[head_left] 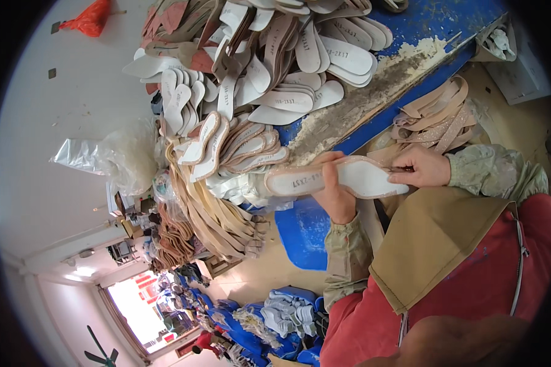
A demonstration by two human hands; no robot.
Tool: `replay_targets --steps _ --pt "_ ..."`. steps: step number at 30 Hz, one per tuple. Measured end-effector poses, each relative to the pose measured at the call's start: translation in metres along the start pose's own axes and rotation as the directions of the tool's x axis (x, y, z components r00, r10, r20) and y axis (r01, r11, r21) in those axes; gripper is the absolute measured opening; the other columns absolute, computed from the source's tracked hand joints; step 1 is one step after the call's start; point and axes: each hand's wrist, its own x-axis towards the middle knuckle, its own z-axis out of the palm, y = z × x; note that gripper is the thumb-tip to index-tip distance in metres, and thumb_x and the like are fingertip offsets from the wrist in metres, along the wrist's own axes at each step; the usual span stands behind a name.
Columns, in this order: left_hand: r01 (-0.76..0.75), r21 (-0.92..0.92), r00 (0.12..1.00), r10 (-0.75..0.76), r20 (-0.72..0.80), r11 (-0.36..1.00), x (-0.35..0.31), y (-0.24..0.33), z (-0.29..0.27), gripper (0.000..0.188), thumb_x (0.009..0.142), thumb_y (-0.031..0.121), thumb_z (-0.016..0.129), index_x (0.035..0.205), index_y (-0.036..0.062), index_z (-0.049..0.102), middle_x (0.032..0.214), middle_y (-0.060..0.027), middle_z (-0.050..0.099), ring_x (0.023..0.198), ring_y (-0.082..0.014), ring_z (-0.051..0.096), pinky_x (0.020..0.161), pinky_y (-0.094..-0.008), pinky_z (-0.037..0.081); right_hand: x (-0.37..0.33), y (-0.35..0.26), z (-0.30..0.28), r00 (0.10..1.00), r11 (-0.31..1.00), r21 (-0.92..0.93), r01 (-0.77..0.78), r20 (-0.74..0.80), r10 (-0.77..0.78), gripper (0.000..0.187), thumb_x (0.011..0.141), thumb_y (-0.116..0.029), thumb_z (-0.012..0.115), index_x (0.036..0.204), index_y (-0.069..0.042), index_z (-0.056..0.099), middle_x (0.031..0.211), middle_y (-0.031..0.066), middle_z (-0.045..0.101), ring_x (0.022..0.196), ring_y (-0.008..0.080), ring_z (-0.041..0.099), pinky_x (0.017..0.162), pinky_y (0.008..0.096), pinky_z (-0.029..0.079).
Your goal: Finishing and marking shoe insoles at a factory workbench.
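Observation:
A white insole (297,182) with a tan sparkly edging strip is in front of me, lying nearly level. My left hand (335,192) is closed around its middle from below, with a finger across the white face. At the insole's right end, my right hand (427,166) is closed in a pinch at the edge; a small dark thing shows at its fingertips, too small to name. Beside the insole, to the upper left, lie several similar edged insoles (251,144) on the bench. Both wrists have light patterned sleeve covers.
Piles of plain white insoles (346,58) cover the blue bench (419,92), whose edge is worn. Tan strips (438,116) hang at right, more strips (211,214) at left. A blue stool-like piece (303,232) stands below. Plastic bags (125,156) sit at left; a person (205,342) is far off.

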Motion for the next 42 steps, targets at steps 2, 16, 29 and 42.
replay_targets --steps 2,16,29,42 --pt "0.102 0.071 0.990 -0.095 -0.102 0.992 -0.003 0.002 -0.005 0.032 0.084 0.027 0.059 0.100 -0.0005 0.055 0.097 -0.0147 0.059 0.082 -0.0198 0.056 0.079 -0.0299 0.044 0.009 0.001 -0.003 0.999 0.999 -0.050 0.015 0.034 -0.014 0.023 0.083 -0.015 0.059 0.067 -0.002 0.052 0.057 0.0016 0.047 0.050 0.0106 0.036 0.046 0.0263 0.032" --pt "0.170 0.013 0.963 -0.164 -0.214 0.985 -0.003 -0.006 0.010 0.023 0.087 0.021 0.059 0.087 -0.0018 0.059 0.081 -0.0128 0.063 0.071 -0.0183 0.058 0.071 -0.0269 0.045 0.019 -0.012 0.012 0.998 0.997 -0.071 -0.017 -0.054 0.013 0.020 0.081 -0.017 0.061 0.071 0.000 0.058 0.055 0.0032 0.053 0.047 0.0133 0.039 0.047 0.0269 0.036" --pt "0.169 -0.054 0.984 -0.166 0.057 0.984 -0.003 0.009 0.028 0.019 0.087 0.018 0.055 0.084 -0.0014 0.058 0.065 -0.0108 0.060 0.067 -0.0197 0.058 0.064 -0.0285 0.047 0.011 -0.053 -0.028 0.970 0.990 -0.093 0.104 -0.210 -0.122 0.024 0.078 -0.011 0.063 0.062 0.000 0.050 0.055 0.0007 0.048 0.050 0.0096 0.036 0.048 0.0247 0.035" --pt "0.361 -0.404 0.880 -0.164 0.446 0.840 -0.021 -0.019 0.042 0.037 0.095 0.031 0.045 0.104 -0.0041 0.050 0.086 -0.0183 0.060 0.079 -0.0243 0.059 0.072 -0.0326 0.047 0.017 -0.106 -0.030 0.998 0.999 -0.038 0.008 -0.055 -0.010 0.017 0.078 0.000 0.059 0.066 -0.001 0.048 0.057 0.0007 0.049 0.048 0.0091 0.043 0.046 0.0205 0.037"
